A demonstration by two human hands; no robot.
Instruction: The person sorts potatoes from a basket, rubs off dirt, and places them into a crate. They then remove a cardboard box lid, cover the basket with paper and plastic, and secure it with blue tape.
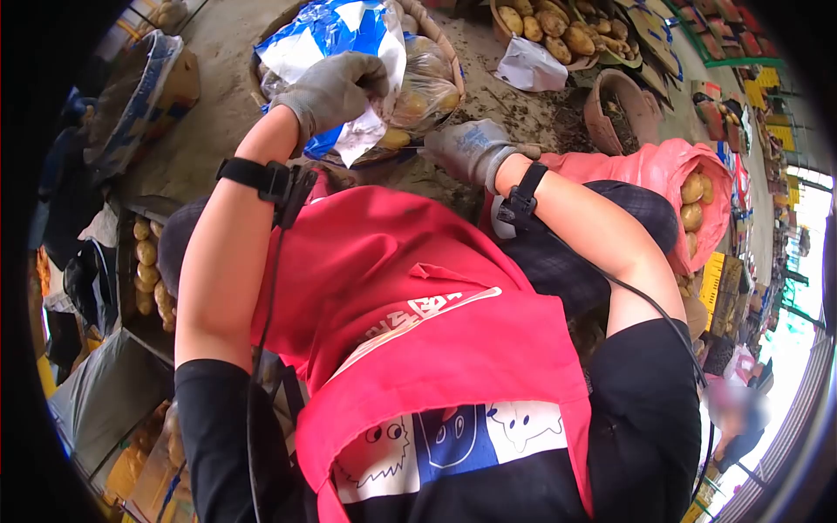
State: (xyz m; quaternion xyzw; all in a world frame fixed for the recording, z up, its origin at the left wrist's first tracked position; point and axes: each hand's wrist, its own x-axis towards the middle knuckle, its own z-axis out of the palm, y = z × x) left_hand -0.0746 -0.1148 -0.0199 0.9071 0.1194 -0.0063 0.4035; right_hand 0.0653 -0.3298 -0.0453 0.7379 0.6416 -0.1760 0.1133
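My left hand [338, 91], in a grey work glove, is above a round basket [455, 65] with its fingers curled. What they hold, if anything, is hidden. Under it lies blue-and-white plastic sheeting [301, 44], with a torn white scrap [362, 137] hanging just below the hand. Potatoes in clear plastic bags [427, 78] fill the basket's right side. Beside the basket's near right rim, my right hand [471, 152], gloved too, is closed. A brown stub shows behind its fist and a thin line runs leftward from it; I cannot make out the object.
A pink sack of potatoes [697, 205] lies open at my right. Further ahead stand a basket of potatoes [549, 30] and a pinkish bucket [610, 113], with a white plastic bag [532, 65] on the dirty floor. A potato crate [144, 261] is at my left. Another person [737, 418] is far right.
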